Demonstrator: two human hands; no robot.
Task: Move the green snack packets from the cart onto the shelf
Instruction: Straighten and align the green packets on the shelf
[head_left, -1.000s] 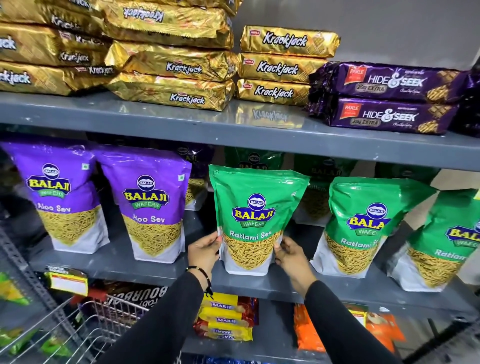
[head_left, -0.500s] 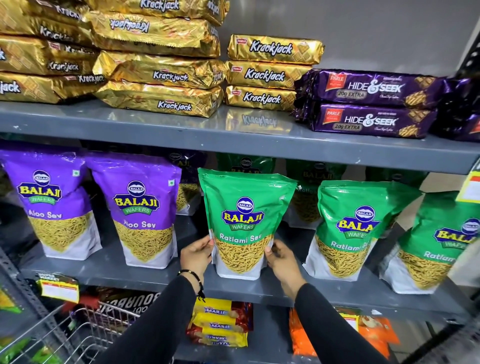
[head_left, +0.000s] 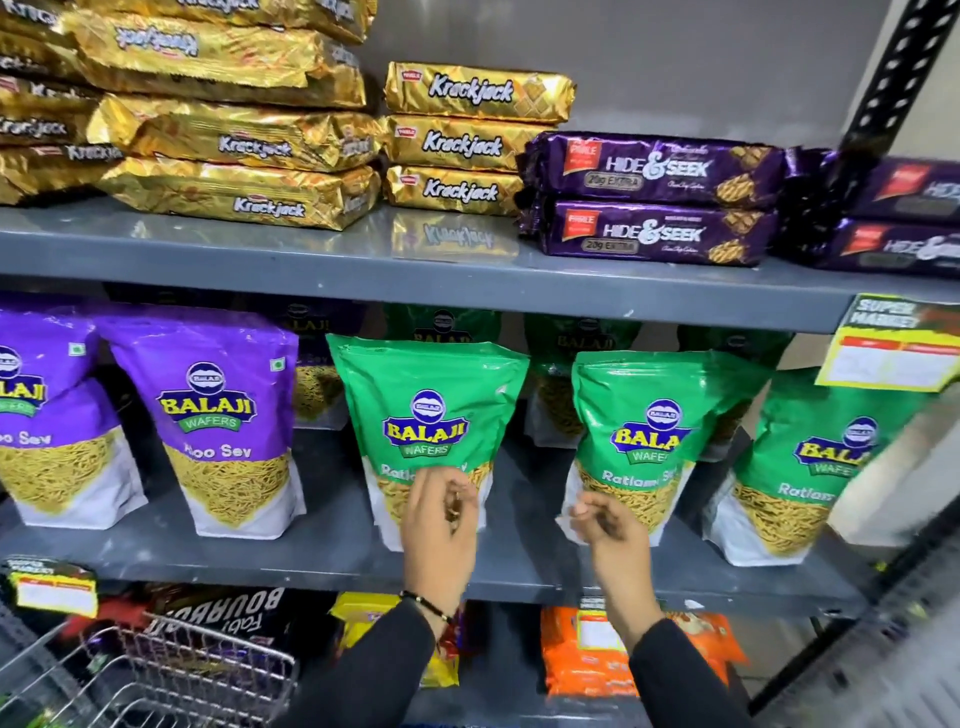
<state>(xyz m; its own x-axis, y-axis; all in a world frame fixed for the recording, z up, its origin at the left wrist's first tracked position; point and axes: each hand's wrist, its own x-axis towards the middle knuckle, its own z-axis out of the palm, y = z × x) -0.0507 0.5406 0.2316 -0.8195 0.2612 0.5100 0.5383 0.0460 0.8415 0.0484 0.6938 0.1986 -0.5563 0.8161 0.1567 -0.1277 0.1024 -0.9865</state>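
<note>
Standing upright on the grey middle shelf (head_left: 322, 551), front of a row of 3 green snack packets (head_left: 428, 431), just right of 2 purple Aloo Sev packets (head_left: 218, 415). Hovering before its lower edge, left hand (head_left: 441, 535) with loosely curled, empty grip, apparently not touching it; right hand (head_left: 613, 530) likewise loosely curled and holding nothing, between this packet and the next green one (head_left: 649, 441). Showing at bottom left, wire cart (head_left: 156, 675); stacked on the shelf above, gold Krackjack packs (head_left: 467, 140).

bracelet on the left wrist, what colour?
Black beaded bracelet on the left wrist; head view.
</note>
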